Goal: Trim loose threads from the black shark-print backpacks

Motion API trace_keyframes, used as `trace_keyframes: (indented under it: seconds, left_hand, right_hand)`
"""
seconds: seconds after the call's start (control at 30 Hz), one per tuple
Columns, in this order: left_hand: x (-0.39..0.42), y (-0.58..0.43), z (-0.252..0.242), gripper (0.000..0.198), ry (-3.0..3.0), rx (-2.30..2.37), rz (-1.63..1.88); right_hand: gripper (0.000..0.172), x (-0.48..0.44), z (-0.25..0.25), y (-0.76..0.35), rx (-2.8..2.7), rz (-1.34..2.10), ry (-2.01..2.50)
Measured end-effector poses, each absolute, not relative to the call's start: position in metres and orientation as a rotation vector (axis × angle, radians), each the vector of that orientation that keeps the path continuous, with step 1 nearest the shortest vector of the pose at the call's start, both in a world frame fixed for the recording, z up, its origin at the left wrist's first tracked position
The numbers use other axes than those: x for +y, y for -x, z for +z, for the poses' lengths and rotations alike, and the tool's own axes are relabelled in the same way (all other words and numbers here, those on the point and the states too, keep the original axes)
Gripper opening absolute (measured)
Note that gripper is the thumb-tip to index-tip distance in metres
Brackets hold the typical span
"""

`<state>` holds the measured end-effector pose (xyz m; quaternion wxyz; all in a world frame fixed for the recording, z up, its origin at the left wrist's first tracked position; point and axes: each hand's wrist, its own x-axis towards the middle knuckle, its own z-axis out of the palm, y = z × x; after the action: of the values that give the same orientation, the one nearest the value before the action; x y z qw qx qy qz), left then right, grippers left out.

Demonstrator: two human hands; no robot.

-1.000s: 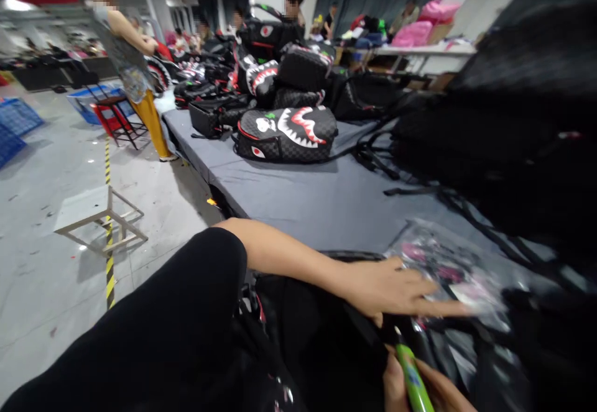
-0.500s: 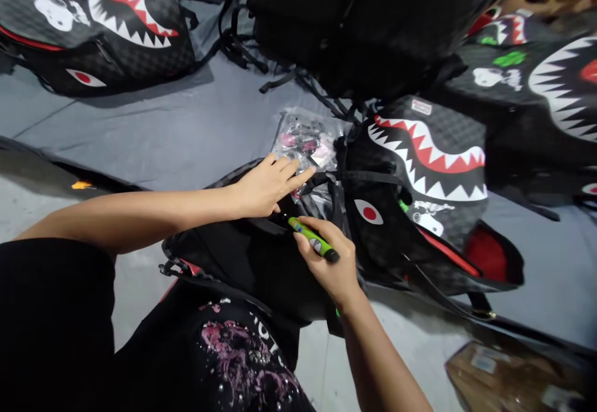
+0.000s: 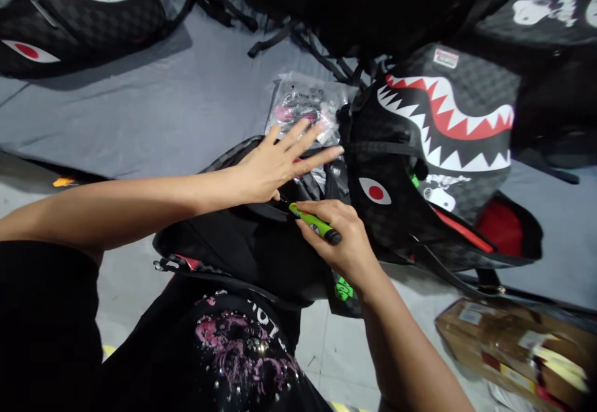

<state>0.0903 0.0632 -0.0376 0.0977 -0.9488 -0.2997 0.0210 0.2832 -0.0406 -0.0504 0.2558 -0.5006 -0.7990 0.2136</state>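
Note:
My left hand (image 3: 275, 160) lies over the upper edge of a black backpack (image 3: 233, 244), its fingers spread towards a clear plastic packet (image 3: 305, 98) with pink and black things inside. My right hand (image 3: 342, 235) grips a green printed pen-like tool (image 3: 310, 220) with a black butt end. The tool's thin dark front end points at the backpack fabric, close to my left thumb. Its exact contact there is hard to make out. The backpack rests tilted against my lap at the table's edge.
Right of the hands lies a shark-mouth backpack (image 3: 448, 126) with its red-lined pocket gaping. Another patterned bag (image 3: 93, 27) is at the upper left. Black bags (image 3: 373, 20) with loose straps line the back of the grey-covered table (image 3: 130, 114). A cardboard box (image 3: 494, 337) stands at the lower right.
The view has shifted, so the table's bags sit higher in the picture. My left hand's fingers have spread wider. The right hand keeps the green tool at nearly the same spot.

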Motion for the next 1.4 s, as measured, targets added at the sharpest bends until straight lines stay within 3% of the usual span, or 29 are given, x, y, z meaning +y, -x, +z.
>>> trace_keyframes:
  seconds: [0.13,0.63,0.93,1.4]
  left_hand:
    - [0.067,-0.1,-0.042,0.114,2.875,-0.621,0.043]
    - [0.071,-0.113,-0.052,0.105,2.941,-0.797,0.132]
    - [0.072,-0.122,-0.045,0.092,2.953,-0.873,0.215]
    - [0.086,-0.112,-0.037,0.089,3.106,-0.768,0.276]
  right_hand:
    - [0.021,-0.041,-0.052,-0.288,-2.107,0.673,1.349]
    - [0.027,-0.028,-0.041,-0.295,-2.243,0.83,1.364]
    - [0.027,-0.04,-0.041,-0.282,-2.322,0.467,1.584]
    - [0.025,-0.045,-0.048,-0.288,-2.212,0.518,1.571]
